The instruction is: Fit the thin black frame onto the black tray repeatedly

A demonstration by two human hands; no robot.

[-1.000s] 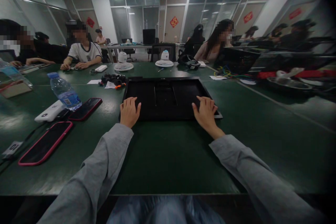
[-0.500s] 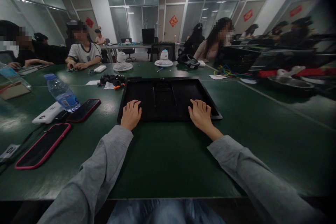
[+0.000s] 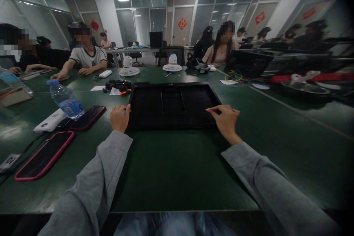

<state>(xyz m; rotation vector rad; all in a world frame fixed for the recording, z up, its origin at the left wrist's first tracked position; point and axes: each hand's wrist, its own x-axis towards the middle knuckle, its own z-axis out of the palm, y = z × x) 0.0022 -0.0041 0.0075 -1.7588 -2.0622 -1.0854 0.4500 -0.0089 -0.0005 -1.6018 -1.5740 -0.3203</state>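
Observation:
In front of me a black rectangular tray-like panel (image 3: 146, 99) with a raised rim lies on the green table. A narrower recessed section runs down its middle. My left hand (image 3: 120, 117) is closed at the panel's left edge, its thumb against the rim and its other fingers curled outside. At the right front corner, my right hand (image 3: 226, 118) grips the rim, thumb and forefinger pinched together over the inner side. The rim under both hands is partly hidden.
Left of the panel are a water bottle (image 3: 66, 101), a white power bank (image 3: 49, 121) and two red-edged phones (image 3: 45, 155). White fans (image 3: 172, 67) and a black headset (image 3: 198, 65) stand beyond. A co-worker's hand (image 3: 59, 76) reaches near the bottle. Wires (image 3: 235, 76) lie at the right.
Both hands have moved outward from the panel's inner front area to its left and right edges. The panel stays in place. A co-worker's arm at the left has stretched toward the bottle.

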